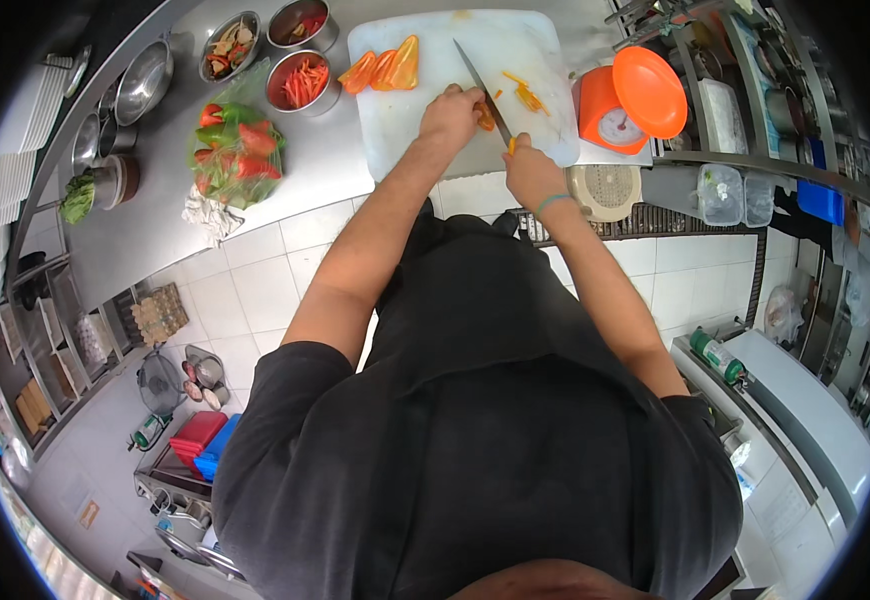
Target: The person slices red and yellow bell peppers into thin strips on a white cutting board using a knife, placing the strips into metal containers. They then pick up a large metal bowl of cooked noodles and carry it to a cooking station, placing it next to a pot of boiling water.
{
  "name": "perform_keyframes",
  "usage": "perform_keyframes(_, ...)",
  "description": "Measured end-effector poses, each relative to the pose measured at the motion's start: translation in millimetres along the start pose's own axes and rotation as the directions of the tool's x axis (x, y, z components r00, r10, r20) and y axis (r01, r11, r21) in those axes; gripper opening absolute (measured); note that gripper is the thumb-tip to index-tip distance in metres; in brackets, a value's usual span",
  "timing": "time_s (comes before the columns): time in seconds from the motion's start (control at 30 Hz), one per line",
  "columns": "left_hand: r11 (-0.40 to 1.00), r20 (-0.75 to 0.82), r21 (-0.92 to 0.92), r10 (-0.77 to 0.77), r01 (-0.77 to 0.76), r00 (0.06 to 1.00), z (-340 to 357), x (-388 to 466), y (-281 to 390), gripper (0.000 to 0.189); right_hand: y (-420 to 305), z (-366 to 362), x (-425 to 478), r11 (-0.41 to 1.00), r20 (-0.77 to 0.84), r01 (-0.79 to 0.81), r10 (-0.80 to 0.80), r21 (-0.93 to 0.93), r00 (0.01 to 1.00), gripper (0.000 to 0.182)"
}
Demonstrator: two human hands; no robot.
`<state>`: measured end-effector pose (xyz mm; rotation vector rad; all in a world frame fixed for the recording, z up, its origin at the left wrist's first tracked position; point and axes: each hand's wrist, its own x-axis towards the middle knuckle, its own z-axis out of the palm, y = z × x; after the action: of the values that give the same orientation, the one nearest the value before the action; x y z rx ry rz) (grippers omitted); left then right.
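My right hand [534,174] grips the yellow handle of a kitchen knife [485,88], its blade pointing up and to the left over a white cutting board [397,139]. Against the blade's left side, my left hand [450,114] holds down a piece of orange bell pepper [486,118] with its fingertips. Cut yellow-orange pepper strips [530,99] lie on the board to the right of the blade. Larger orange pepper pieces [394,69] rest at the board's left side, one reaching past its edge.
Left of the board stand a steel bowl of red pepper strips [304,82], another steel bowl [296,26] and a bowl of scraps [230,52]. A plastic bag of peppers [238,154] lies near a crumpled cloth [210,216]. An orange kitchen scale [600,112] stands right of the board.
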<state>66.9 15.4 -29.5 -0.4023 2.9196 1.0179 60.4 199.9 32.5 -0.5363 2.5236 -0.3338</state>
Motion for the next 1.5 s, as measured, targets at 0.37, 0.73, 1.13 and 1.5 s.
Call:
perform_keyframes(0.37, 0.999, -0.032, -0.015, 0.034, -0.035, 0.999, 4.0, -6.7, -4.8, 0.021, -5.6, 5.0, -1.1, 1.0, -0.011, -0.008, 0.008, -0.013, 1.0, 0.034)
perform_keyframes(0.73, 0.997, -0.077, 0.049, 0.063, -0.06, 0.995, 11.2, -6.2, -8.9, 0.016, -5.7, 13.1, 2.4, 1.0, -0.015, -0.003, 0.002, -0.02, 1.0, 0.033)
perform_keyframes(1.13, 0.998, -0.091, 0.042, 0.052, -0.048, 0.994, 1.8, -9.6, -8.3, 0.015, -6.1, 16.3, 10.4, 1.0, -0.018, 0.002, -0.001, 0.021, 1.0, 0.034)
perform_keyframes(1.5, 0.988, -0.039, 0.065, 0.142, -0.14, 0.989, -1.3, -8.4, -13.9, 0.014, -15.5, 17.4, 14.1, 1.0, -0.018, -0.019, 0.019, 0.014, 1.0, 0.036)
